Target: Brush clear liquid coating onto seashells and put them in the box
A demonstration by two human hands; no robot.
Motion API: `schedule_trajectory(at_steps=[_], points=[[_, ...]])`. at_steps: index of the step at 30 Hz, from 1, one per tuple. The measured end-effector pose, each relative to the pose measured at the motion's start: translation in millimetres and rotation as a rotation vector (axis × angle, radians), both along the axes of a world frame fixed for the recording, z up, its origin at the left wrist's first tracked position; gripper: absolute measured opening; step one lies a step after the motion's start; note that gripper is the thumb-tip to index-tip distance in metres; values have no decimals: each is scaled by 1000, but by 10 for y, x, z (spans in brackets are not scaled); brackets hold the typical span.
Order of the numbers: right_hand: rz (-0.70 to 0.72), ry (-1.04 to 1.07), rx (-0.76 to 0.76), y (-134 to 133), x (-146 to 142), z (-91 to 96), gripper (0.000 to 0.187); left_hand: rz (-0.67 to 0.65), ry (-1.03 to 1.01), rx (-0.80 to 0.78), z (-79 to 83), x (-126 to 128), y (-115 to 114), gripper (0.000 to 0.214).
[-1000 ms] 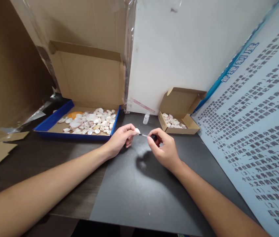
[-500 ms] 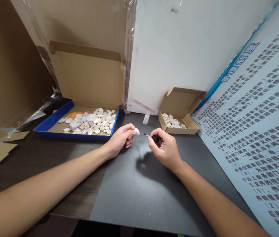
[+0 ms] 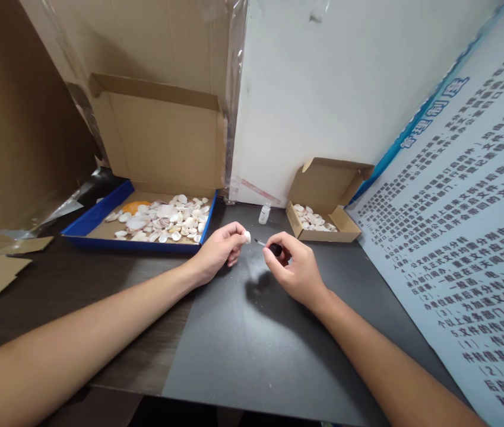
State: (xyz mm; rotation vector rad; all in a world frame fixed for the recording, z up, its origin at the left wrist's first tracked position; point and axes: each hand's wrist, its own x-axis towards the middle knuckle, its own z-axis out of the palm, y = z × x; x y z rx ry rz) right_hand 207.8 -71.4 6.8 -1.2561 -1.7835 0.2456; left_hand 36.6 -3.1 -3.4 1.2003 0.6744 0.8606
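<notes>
Head view: smooth white shell (image 3: pixel 247 237) in left hand (image 3: pixel 218 249); thin black-capped brush (image 3: pixel 266 245) in right hand (image 3: pixel 296 270)

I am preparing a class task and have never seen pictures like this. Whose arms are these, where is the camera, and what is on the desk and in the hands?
No machine here: the arms belong to one person, and the camera sits on that person's head, looking forward and down. The left hand pinches a small white shell. The right hand holds a small brush with a black handle, its tip aimed at the shell, just short of it. On the dark desk stands a blue-edged cardboard box with many pale shells, a smaller cardboard box with a few shells, and between them a little bottle. A printed poster leans at the right.
</notes>
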Motion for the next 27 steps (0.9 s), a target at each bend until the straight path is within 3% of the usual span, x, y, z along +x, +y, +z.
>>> schedule_trajectory(at_steps=[6,14,27], points=[[-55,-20,-25,33,37,-42,6,-16,-26,-52,25,0,-9,12],[73,58,9,-14,13,-2,8,43,-76,-114,50,7,-12,17],[43,-33,-86,-6,5,-18,4,32,-60,-80,38,1,-12,21]])
